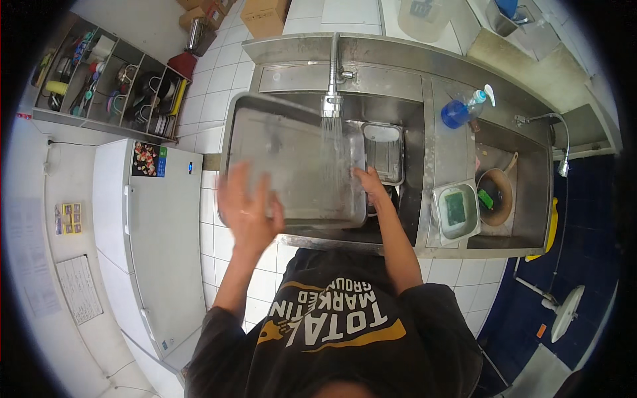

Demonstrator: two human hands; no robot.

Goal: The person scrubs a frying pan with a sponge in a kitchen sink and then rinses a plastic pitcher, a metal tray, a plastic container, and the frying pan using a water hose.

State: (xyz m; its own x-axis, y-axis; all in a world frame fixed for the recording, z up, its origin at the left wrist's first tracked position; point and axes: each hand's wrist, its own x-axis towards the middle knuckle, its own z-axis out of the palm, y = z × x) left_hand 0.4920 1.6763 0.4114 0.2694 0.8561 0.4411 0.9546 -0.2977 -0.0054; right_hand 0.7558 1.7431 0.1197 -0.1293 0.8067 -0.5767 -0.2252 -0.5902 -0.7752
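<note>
Water runs from a chrome faucet (pixel 332 104) onto a large rectangular metal tray (pixel 293 174) over the left sink basin. My right hand (pixel 369 183) grips the tray's right rim, thumb on the upper side. Blurred by motion, my left hand (pixel 250 204) is over the tray's near left corner with its fingers spread; whether it touches the metal cannot be told. Beyond my right hand, a smaller metal pan (pixel 384 154) lies in the basin (pixel 410 199). Other items under the tray's right edge are mostly hidden.
A pump bottle of blue liquid (pixel 457 113) stands on the divider, behind a metal container (pixel 457 211) holding a green scouring pad (pixel 455 208). The right basin holds a wok-like pan (pixel 495 196) with a green sponge (pixel 485 199). A white freezer (pixel 166 239) stands left.
</note>
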